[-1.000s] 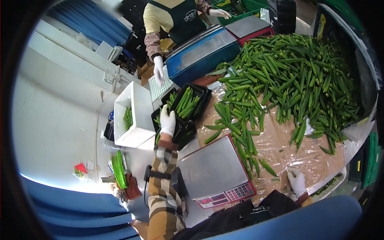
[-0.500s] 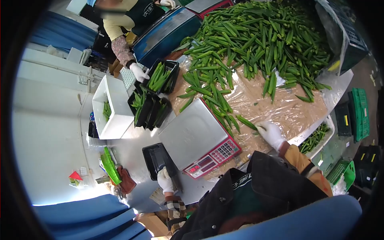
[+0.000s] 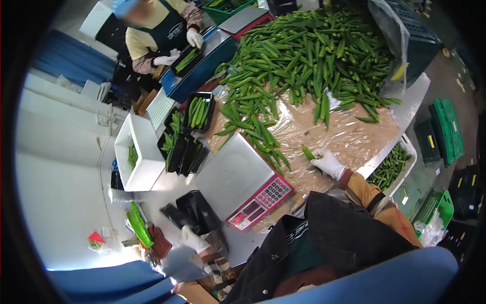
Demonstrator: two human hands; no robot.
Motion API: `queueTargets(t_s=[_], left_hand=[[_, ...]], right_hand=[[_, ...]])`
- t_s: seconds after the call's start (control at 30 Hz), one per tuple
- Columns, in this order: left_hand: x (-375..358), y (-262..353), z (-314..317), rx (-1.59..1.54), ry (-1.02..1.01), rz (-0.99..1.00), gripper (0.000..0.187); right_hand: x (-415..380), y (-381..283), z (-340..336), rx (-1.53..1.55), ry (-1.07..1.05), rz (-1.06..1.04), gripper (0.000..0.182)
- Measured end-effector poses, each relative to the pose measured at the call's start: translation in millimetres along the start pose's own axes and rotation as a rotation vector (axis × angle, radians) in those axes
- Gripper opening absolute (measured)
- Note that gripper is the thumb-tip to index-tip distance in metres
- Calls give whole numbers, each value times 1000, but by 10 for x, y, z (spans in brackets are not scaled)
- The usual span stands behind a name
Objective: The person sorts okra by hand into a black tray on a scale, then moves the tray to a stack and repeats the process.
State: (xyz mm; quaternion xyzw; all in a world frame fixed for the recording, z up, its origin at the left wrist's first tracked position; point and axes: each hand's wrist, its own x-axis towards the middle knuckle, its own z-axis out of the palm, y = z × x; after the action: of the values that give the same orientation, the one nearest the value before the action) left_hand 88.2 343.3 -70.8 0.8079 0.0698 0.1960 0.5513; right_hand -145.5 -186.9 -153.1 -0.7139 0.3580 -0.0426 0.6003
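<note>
My right hand [image 3: 329, 164], in a white glove, is closed around an okra pod [image 3: 307, 152] above the plastic-covered table, right of the scale. My left hand [image 3: 195, 239], also gloved, grips the near end of a black plastic tray [image 3: 177, 216], which is tilted and smeared by motion. Beside that tray stand more black trays [image 3: 202, 212], nested together, next to the scale. The red-rimmed digital scale [image 3: 230, 175] has a bare metal plate, and its display is lit red. A large heap of okra [image 3: 314, 55] spreads over the far side of the table.
Black trays of okra [image 3: 199, 112] stand beyond the scale, near a white foam box [image 3: 144, 161]. Across the table a co-worker [image 3: 169, 33] handles a tray of okra at another scale. A basket of okra [image 3: 392, 169] sits below the table's right edge.
My left hand has lifted a tray leftward from the others. My right hand has picked an okra pod off the table. The co-worker has moved a tray onto the far scale.
</note>
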Motion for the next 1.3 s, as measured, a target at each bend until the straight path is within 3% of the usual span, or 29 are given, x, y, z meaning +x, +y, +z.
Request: queueTargets(t_s=[0.03, 0.07, 0.1, 0.2, 0.3, 0.4, 0.47, 0.53, 0.57, 0.6, 0.63, 0.7, 0.73, 0.77, 0.8, 0.83, 0.93, 1.0, 1.1, 1.2, 1.23, 1.3], left_hand=[[-25, 179, -22, 28, 102, 71, 25], [-52, 347, -56, 149, 34, 186, 25], [-243, 736, 112, 202, -4, 264, 23], [-630, 918, 532, 357, -345, 370, 15], [-783, 947, 670, 602, -707, 515, 19], [-940, 1060, 770, 373, -650, 230, 33], [-1057, 1235, 852, 334, -608, 263, 37], [-1180, 1402, 952, 322, -614, 267, 38], [-1248, 1464, 998, 347, -611, 326, 36], [-1336, 1575, 1031, 394, -623, 356, 35], [-1424, 1660, 1041, 450, -630, 387, 34], [-1601, 1771, 1044, 429, -643, 275, 34], [-1636, 1700, 997, 414, -641, 249, 32], [-1632, 1577, 913, 411, -618, 220, 31], [-1597, 1462, 850, 440, -620, 236, 29], [-1591, 1494, 765, 490, -603, 240, 27], [-1586, 1526, 591, 531, -467, 183, 24], [-1596, 1494, 514, 559, -451, 129, 23], [-1690, 1306, 558, 483, -401, -9, 23], [-1728, 1549, 713, 584, -468, 127, 22], [-1702, 1597, 794, 600, -483, 178, 21], [-1603, 1580, 832, 602, -489, 183, 21]], right_hand=[[-56, 62, -85, 185, 1, 21, 22], [-181, -81, -239, 315, -16, 182, 19], [-209, -73, -300, 351, 13, 192, 20], [-213, 46, -439, 446, 73, 188, 20], [-98, 178, -444, 507, 26, 83, 19], [-126, -149, -484, 563, -36, 157, 13], [63, -69, -422, 678, -195, 171, 16], [236, -388, -264, 387, -145, 265, 26], [427, -437, -85, 337, -144, 177, 34], [649, -621, 20, 69, -134, -3, 35], [1077, -701, 231, -319, -144, -441, 24], [2533, -766, 1190, -1112, -275, -672, 19], [2014, -2057, 619, -769, -259, -361, 17], [2166, -2655, 613, -659, -156, -243, 18], [2430, -2982, 834, -425, 169, -452, 18], [2504, -3335, 872, -367, 205, -530, 19], [2783, -3856, 642, -508, 30, -644, 25], [2689, -3561, 500, -596, -28, -615, 30], [2396, -2572, 450, -793, -104, -407, 37], [1890, -2054, 514, -621, -271, -265, 43], [1910, -1786, 706, -718, -250, -165, 40], [1863, -1439, 963, -656, -186, -153, 34]])
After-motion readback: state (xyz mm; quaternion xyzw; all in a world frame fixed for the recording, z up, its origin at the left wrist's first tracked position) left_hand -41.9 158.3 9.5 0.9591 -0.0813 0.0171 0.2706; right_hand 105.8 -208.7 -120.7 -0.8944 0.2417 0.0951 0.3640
